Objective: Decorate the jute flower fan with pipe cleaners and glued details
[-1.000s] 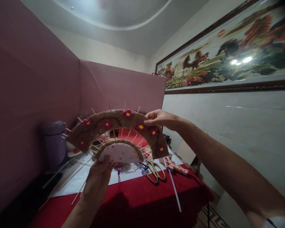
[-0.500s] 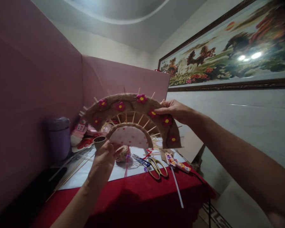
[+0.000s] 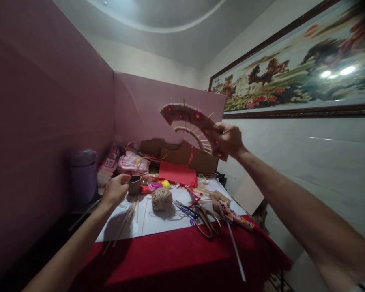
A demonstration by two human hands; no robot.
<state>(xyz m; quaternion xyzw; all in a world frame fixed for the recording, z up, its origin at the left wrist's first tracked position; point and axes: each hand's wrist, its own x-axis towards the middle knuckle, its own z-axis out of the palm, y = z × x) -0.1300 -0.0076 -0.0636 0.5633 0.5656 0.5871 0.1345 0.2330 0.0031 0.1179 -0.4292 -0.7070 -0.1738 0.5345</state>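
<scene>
My right hand (image 3: 231, 138) grips the right side of a fan-shaped craft piece (image 3: 182, 110), raised above the table at the back. Brown fibre covers its curved band, magenta flowers with yellow centres dot it, and thin sticks run to a smaller inner arc. Its image is somewhat blurred. My left hand (image 3: 117, 188) is closed at the rim of a brown cardboard tube (image 3: 134, 186) at the table's left. A ball of twine (image 3: 162, 198) lies right of the tube. Further right are gold-handled scissors (image 3: 205, 223), blue snips (image 3: 186, 210) and a flower-patterned glue gun (image 3: 231, 215) with a clear glue stick.
Thin sticks (image 3: 124, 221) lie on the white sheet at left, over a red tablecloth (image 3: 158, 255). Behind are a red sheet (image 3: 178, 173), brown cardboard (image 3: 200, 158) and pink bags (image 3: 134, 162). A purple bottle (image 3: 84, 176) stands left. Pink panels (image 3: 140, 101) enclose the back.
My right hand has carried the fan piece away and turned it, so it looks smaller. My left hand has let go of it and moved left and down to the cardboard tube.
</scene>
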